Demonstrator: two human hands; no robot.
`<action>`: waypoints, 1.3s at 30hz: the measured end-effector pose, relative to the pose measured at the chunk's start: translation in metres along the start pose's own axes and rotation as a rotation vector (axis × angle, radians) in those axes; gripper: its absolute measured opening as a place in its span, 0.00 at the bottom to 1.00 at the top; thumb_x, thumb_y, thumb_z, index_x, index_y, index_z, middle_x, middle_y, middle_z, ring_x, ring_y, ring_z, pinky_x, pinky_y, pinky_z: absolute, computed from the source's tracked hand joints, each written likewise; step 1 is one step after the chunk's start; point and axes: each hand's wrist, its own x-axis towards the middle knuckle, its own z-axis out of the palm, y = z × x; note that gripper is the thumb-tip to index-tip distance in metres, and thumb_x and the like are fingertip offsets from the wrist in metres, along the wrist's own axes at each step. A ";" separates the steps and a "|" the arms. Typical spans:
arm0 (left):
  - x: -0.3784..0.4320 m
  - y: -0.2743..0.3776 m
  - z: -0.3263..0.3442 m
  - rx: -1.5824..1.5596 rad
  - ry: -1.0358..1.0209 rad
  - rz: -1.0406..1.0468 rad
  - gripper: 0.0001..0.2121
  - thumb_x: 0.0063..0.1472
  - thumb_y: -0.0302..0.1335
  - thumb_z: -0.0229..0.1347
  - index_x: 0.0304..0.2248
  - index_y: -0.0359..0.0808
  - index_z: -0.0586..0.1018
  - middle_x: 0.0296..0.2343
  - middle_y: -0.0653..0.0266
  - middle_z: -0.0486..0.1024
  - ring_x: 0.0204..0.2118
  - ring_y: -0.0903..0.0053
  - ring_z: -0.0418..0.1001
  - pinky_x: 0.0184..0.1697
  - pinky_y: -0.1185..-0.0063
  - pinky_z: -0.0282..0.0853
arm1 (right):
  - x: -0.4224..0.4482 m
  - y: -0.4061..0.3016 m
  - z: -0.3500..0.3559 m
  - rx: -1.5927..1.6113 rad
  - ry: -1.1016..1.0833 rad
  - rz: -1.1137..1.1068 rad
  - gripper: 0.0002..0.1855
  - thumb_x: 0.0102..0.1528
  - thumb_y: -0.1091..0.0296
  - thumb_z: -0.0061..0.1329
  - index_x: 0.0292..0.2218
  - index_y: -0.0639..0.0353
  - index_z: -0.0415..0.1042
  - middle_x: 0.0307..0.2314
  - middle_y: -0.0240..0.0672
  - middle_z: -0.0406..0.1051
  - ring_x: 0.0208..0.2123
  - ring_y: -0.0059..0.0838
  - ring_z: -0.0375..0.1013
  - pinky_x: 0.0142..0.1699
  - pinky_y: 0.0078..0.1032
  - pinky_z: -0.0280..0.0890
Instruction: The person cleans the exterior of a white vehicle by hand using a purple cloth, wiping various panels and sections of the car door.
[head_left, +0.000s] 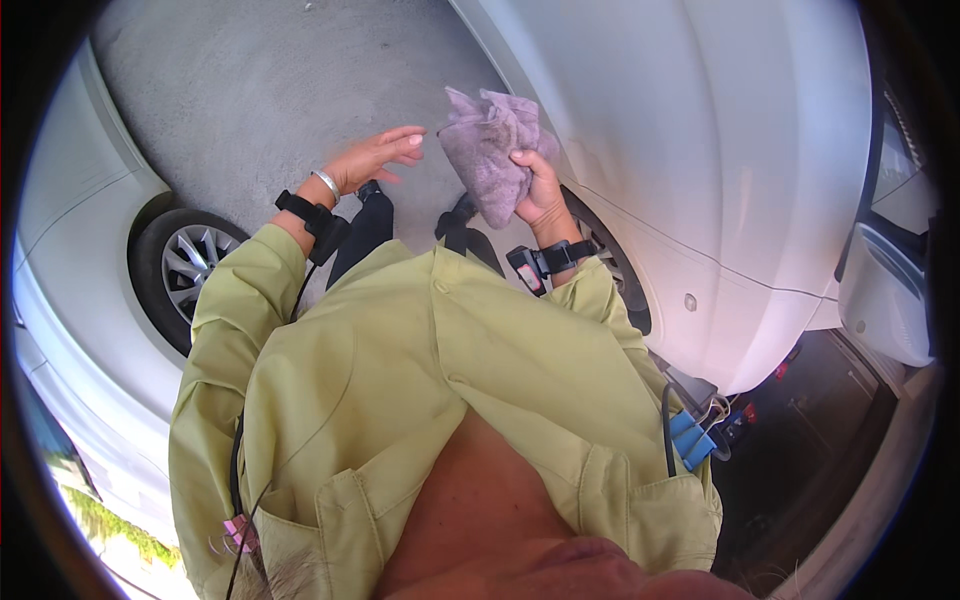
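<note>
A crumpled, light purple towel (491, 154) is gripped in my right hand (541, 196), with the thumb pressed over its near side. The towel hangs beside the body panel of a white car (697, 187) on my right; I cannot tell whether they touch. My left hand (382, 154) is held out to the left of the towel, apart from it. Its fingers are spread a little and hold nothing, and it looks slightly blurred. Each wrist wears a black strap with a small device, and a silver bracelet (327, 186) circles the left one.
A second white car (82, 172) stands on my left, its wheel (187, 266) near my left arm. Grey concrete floor (262, 67) lies between the cars. The right car's side mirror (885, 292) juts out. Cables run along my shirt, with blue clips (691, 439) at the right.
</note>
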 end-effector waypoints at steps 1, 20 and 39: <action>0.004 -0.003 0.012 0.020 -0.004 -0.003 0.25 0.55 0.46 0.41 0.49 0.42 0.58 0.43 0.61 0.62 0.47 0.74 0.59 0.44 0.73 0.60 | 0.002 0.004 0.009 0.035 -0.058 0.014 0.24 0.43 0.70 0.42 0.44 0.65 0.57 0.37 0.41 0.64 0.39 0.36 0.65 0.46 0.32 0.59; 0.014 -0.054 0.168 -0.644 0.271 0.263 0.15 0.51 0.27 0.51 0.39 0.32 0.68 0.34 0.64 0.70 0.36 0.78 0.68 0.41 0.79 0.63 | -0.088 0.024 -0.080 -1.056 0.124 -0.341 0.47 0.38 0.55 0.56 0.52 0.60 0.43 0.46 0.48 0.51 0.44 0.36 0.59 0.43 0.29 0.59; -0.010 -0.086 0.208 -0.702 0.097 0.269 0.20 0.52 0.38 0.50 0.41 0.35 0.66 0.37 0.65 0.67 0.39 0.79 0.65 0.43 0.78 0.60 | -0.089 0.065 -0.088 -0.455 -0.115 0.113 0.25 0.44 0.69 0.50 0.44 0.59 0.58 0.36 0.33 0.63 0.38 0.26 0.64 0.43 0.25 0.60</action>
